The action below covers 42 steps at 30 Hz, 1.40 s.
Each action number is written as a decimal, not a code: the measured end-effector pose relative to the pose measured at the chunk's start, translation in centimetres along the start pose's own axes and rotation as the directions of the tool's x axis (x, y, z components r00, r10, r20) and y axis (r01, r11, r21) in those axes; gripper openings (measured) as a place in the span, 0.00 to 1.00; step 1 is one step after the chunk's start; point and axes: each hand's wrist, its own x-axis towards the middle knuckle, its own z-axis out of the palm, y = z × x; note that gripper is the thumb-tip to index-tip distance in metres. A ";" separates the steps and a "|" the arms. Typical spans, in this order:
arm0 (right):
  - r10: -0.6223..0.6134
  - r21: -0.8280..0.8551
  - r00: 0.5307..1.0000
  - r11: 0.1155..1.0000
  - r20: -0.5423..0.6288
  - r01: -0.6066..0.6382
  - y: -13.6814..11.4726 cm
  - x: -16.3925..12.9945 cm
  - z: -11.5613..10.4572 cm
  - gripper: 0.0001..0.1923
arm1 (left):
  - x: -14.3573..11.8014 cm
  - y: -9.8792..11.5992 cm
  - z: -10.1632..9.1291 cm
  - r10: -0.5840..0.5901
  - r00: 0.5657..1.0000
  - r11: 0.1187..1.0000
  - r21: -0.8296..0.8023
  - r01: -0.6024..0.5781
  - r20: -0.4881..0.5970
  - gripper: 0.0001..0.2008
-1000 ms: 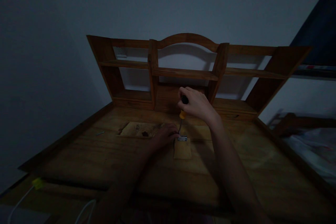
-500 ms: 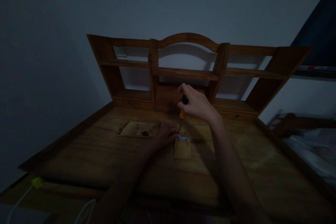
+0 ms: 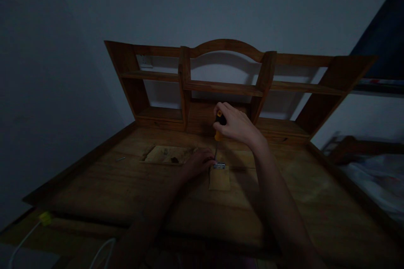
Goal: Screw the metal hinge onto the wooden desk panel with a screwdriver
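Our right hand (image 3: 236, 126) gripped the screwdriver (image 3: 218, 132) upright, tip on the small metal hinge (image 3: 219, 166) atop the wood block (image 3: 219, 178); our left hand (image 3: 198, 163) steadied it, fingers curled; the screw seemed not yet fully driven

Very dim, with heavy vignetting at the corners. The faint light seems to come from the right. Edges bow from wide-angle distortion; the foreground sinks into shadow.

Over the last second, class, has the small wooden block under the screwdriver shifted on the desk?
No. The small wooden block lies at the same spot beside the rectangular recess in the desk.
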 end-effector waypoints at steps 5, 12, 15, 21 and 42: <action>-0.009 -0.010 0.999 1.000 -0.034 0.008 0.0 0.3 0.1 0.12 | 0.0 -0.1 0.0 -0.001 1.000 1.000 0.001 0.001 -0.015 0.08; -0.030 0.047 0.999 0.998 -0.010 0.031 -0.2 0.2 -0.3 0.13 | 0.0 0.1 0.1 -0.028 1.000 0.999 -0.031 0.028 0.001 0.07; -0.011 0.050 1.000 0.999 -0.003 0.011 -0.4 0.1 -0.2 0.12 | 0.0 0.2 0.0 -0.037 0.999 0.998 -0.042 0.037 -0.001 0.07; -0.042 -0.010 0.999 0.999 -0.014 0.041 -0.2 0.1 -0.1 0.06 | 0.1 0.5 -0.3 -0.041 0.999 0.999 -0.026 0.042 0.017 0.08; 0.019 0.006 1.000 1.000 0.011 -0.019 -0.1 0.0 -0.1 0.13 | 0.2 0.0 -0.3 -0.203 0.977 0.963 -0.168 0.212 0.069 0.09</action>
